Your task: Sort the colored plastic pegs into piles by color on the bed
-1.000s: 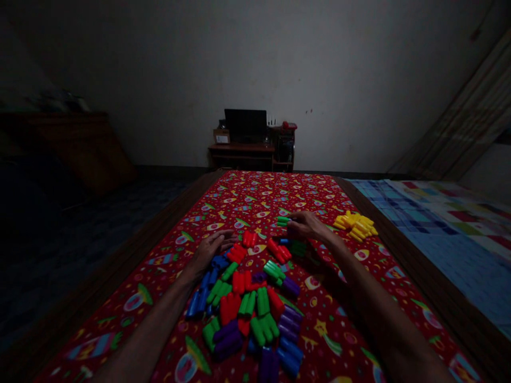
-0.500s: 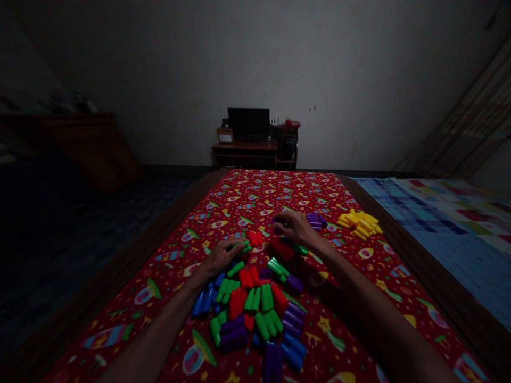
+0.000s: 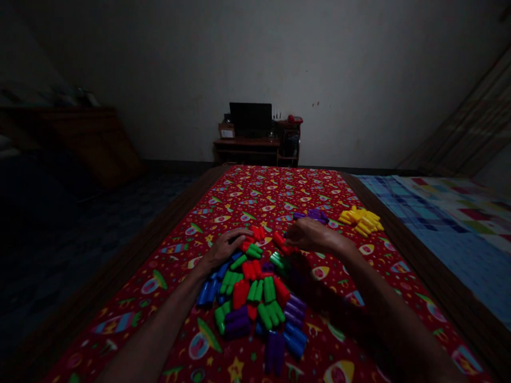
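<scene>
**Right hand [image 3: 307, 234] lost the green, now at a red block [image 3: 280, 241]**

Red patterned cloth [image 3: 271, 197] runs under everything, both hands included. Mixed pile [image 3: 255, 290] (red, green, blue, purple) sits on it, between the hands and nearer the wearer than either set of fingers.

Right fingers: curled down, red block at the tips. Can't tell if gripped. A second ago those tips had a green piece; none shows there now.

Left hand [image 3: 223, 247]: fingers loosely curved, thumb below, tips on or just over a red piece [image 3: 246, 246]. Can't tell if held.

Yellow group [image 3: 362, 219]: well off to the right of the right fingers.

Purple group [image 3: 317, 215]: just beyond the right knuckles, more of it visible than half a second ago. Means purple now sits apart, near yellow, though purple also lies in the pile.

Green block [image 3: 254, 251]: just beside the left fingertips.
</scene>
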{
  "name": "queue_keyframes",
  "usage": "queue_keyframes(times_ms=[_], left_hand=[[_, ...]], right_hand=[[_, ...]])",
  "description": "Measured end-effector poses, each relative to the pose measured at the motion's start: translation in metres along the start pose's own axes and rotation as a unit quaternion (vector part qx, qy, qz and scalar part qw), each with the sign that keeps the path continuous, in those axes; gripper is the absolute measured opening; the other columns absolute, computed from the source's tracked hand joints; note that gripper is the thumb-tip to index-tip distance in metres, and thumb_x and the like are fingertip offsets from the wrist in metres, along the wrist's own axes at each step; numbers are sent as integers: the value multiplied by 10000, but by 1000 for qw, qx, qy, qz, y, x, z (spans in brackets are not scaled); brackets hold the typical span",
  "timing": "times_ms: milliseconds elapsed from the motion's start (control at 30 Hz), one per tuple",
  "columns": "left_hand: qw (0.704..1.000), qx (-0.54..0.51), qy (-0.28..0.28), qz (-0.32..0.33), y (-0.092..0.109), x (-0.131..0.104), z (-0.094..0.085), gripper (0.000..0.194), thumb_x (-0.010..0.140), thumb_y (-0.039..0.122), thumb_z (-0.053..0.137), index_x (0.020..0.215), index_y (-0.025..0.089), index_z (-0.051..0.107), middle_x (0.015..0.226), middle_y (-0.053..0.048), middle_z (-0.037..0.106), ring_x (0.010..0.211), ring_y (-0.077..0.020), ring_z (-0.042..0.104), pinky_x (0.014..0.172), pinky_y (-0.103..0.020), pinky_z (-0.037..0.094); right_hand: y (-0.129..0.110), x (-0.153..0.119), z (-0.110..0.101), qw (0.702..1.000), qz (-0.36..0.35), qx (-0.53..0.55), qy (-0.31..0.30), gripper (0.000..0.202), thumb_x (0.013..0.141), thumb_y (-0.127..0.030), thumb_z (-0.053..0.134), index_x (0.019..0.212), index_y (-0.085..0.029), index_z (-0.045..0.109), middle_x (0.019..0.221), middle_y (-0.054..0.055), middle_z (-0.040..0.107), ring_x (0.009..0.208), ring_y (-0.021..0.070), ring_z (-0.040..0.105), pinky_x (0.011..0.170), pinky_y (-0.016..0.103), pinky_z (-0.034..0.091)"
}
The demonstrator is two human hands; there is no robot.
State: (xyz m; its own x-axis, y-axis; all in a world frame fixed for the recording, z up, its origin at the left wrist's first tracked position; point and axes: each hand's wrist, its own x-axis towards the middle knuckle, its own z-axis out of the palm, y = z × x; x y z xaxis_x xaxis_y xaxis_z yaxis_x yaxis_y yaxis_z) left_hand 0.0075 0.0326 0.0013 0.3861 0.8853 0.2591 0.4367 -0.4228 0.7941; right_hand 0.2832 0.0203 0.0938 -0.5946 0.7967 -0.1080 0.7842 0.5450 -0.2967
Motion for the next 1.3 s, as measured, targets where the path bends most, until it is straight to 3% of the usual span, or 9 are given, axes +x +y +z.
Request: queue_keyframes(times_ms=[67,167,233,333,500,667,967,1200,1300], left_hand=[[1000,0,3,-4,1,-1,0,463,871,527,439,1007,170,700,1105,-87,698,1068,-248,614,978,-347,444],[1000,5,4,-8,2,-1,-1,467,871,521,436,996,161,706,1101,-92,699,1054,-253,620,973,-346,444],[1000,8,2,-6,2,-1,-1,470,865,526,441,982,161,712,1093,-93,701,1039,-259,625,966,-349,446],[1000,9,2,-6,2,-1,-2,469,857,530,449,976,164,717,1074,-90,708,1028,-264,628,953,-353,453],[1000,-3,-8,-11,1,-1,-2,454,865,511,447,1022,173,705,1074,-81,711,1012,-254,637,928,-347,467],[1000,-6,-6,-6,-3,0,-1,432,866,483,451,1022,173,709,1067,-76,714,1011,-254,638,919,-338,467],[1000,5,-7,-9,-1,0,-2,441,857,499,443,992,181,718,1057,-71,717,1015,-250,636,918,-329,466],[1000,13,-3,-11,1,0,-2,444,860,498,436,999,184,718,1050,-69,718,1002,-249,636,940,-345,458],[1000,9,-4,-11,-1,0,-2,442,861,501,441,998,186,720,1060,-67,716,1012,-251,633,940,-344,459]], right_hand=[[-22,-14,9,995,1,-59,-75,243,796,-385,621,792,-155,701,704,60,667,610,148,567,554,233,328],[-34,-34,27,990,21,-113,-86,333,756,-372,679,1022,-174,666,907,106,686,801,207,609,643,250,375],[-28,-43,34,992,7,-105,-64,337,787,-295,641,1104,-180,627,988,111,672,865,207,599,673,249,376],[-9,-46,32,998,-8,-54,-34,223,815,-206,567,1020,-178,649,875,72,660,760,159,571,617,228,338],[16,-38,20,996,10,32,87,233,863,-227,470,872,-127,680,687,26,601,583,103,468,553,217,280],[24,-34,21,985,-36,132,103,286,856,-281,501,995,-149,712,751,36,675,609,122,541,570,207,338],[60,-28,11,963,91,115,227,329,835,-298,492,992,-137,732,795,48,730,667,170,638,572,225,432],[98,-3,17,920,194,54,337,334,853,-281,475,1040,-146,715,992,107,729,918,222,667,811,307,480],[97,2,18,910,206,43,358,351,868,-289,467,1062,-114,700,1012,138,718,948,238,655,843,333,466]])
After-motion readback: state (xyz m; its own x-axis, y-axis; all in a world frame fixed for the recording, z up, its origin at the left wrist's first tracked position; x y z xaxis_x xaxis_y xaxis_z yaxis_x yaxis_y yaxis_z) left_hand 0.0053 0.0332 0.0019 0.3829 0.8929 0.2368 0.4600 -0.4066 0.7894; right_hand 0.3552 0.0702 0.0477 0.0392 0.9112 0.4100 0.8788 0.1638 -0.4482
